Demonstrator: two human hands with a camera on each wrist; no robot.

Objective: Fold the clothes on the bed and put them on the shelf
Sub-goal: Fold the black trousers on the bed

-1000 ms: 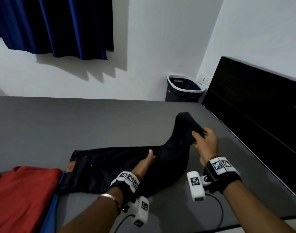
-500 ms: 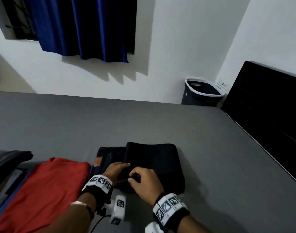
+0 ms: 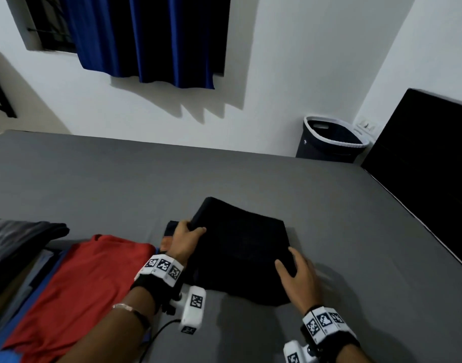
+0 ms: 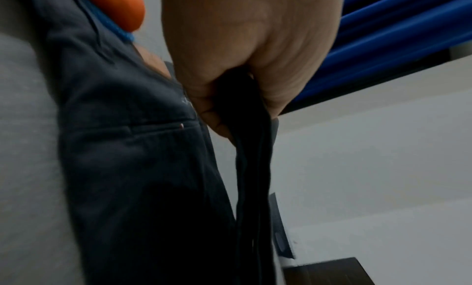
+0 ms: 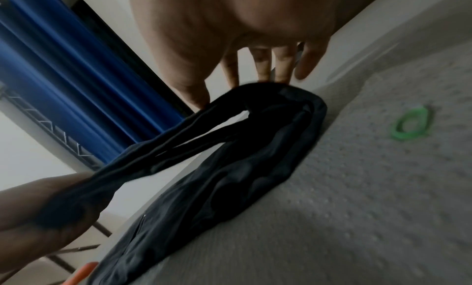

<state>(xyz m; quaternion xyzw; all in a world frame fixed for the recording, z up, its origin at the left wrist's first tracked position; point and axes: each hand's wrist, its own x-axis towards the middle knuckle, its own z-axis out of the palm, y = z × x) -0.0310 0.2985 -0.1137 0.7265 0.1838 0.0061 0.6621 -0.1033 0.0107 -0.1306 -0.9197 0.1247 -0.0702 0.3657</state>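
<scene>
Black trousers (image 3: 240, 247) lie folded on the grey bed (image 3: 329, 205), in front of me. My left hand (image 3: 192, 230) grips the left edge of the upper folded layers and holds it raised off the lower part. The left wrist view shows that hand (image 4: 230, 99) pinching several dark layers above the trousers (image 4: 132, 168) and their back pocket. My right hand (image 3: 290, 260) rests with straight fingers on the fold's near right corner. In the right wrist view its fingertips (image 5: 281, 73) touch the rounded fold of the trousers (image 5: 242, 168).
A red shirt (image 3: 88, 279) lies flat at the left over blue cloth, with dark grey garments (image 3: 20, 239) beyond it. A dark laundry basket (image 3: 329, 140) stands past the bed's far right corner, beside the black headboard (image 3: 421, 166). A blue curtain (image 3: 151, 38) hangs behind.
The trouser leg has been folded over onto the rest. My left hand now grips and lifts the fold's left edge, and my right hand has moved to its right corner.
</scene>
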